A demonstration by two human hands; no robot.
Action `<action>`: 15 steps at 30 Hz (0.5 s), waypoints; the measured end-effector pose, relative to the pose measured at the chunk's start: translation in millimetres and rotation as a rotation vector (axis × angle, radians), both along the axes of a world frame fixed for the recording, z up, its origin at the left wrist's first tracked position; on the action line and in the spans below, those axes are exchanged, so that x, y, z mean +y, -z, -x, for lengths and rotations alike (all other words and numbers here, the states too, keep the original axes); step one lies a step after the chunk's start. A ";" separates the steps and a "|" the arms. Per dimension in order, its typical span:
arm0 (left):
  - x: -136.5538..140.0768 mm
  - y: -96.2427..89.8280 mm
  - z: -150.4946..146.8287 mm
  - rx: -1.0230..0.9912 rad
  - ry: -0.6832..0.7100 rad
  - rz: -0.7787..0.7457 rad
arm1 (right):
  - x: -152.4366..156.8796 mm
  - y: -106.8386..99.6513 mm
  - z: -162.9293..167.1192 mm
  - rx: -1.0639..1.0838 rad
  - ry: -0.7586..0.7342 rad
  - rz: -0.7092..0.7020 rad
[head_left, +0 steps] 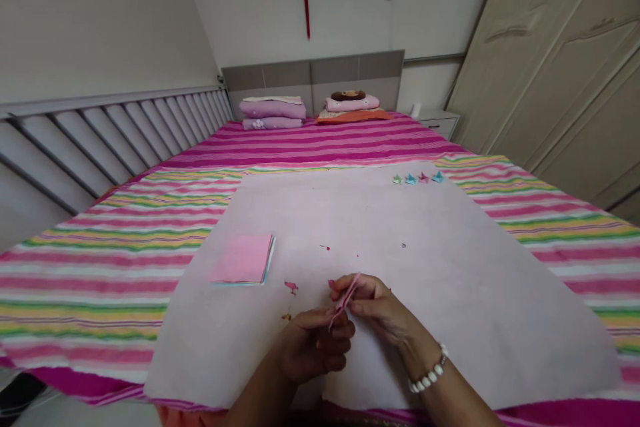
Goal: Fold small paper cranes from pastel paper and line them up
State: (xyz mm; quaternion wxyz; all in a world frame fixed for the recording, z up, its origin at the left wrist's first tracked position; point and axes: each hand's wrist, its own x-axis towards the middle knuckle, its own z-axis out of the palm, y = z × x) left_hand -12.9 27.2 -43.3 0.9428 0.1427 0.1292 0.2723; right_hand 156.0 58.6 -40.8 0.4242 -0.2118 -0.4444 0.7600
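I've got both hands low in the view, and here they are, meeting over the big white sheet [450, 307] spread across the bed [80, 263]. The left hand [320, 345] has its thumb and forefinger pinched on the lower end of a small folded pink paper [345, 302], other fingers curled in. The right hand [376, 307] grips the upper part of the same paper, so both are grasping it, one from each side, and that paper sits tilted between them, up off the sheet. A bracelet [429, 379] of pale beads rings the right wrist.

Over to the left, a stack of square paper [243, 259] lies flat, pink on top, bluish edges peeking out underneath. Between that stack and the hands I see a small pinkish-red spot [291, 287]; printed or loose, I can't tell. And up at the far right of the sheet, four little folded paper shapes [423, 177] line up in a row: one green, one blue, one pink, another blue. Beyond them, folded bedding [273, 110] rests by the headboard [287, 73].
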 end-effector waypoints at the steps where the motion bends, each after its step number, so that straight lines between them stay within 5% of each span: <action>1: -0.8 1.2 -1.2 -0.006 0.007 0.014 | -0.9 -0.1 1.6 -0.003 0.007 -0.014; 5: -0.7 3.3 -1.9 0.137 -0.014 -0.019 | -2.3 -3.3 5.5 -0.047 0.058 -0.031; 10: 11.7 -7.1 9.8 0.680 -0.291 -0.405 | 0.8 -7.9 1.3 -0.173 0.176 0.030; 15: 18.1 -23.9 14.4 0.732 -0.477 -0.567 | 1.7 -4.6 2.4 -0.292 0.265 0.058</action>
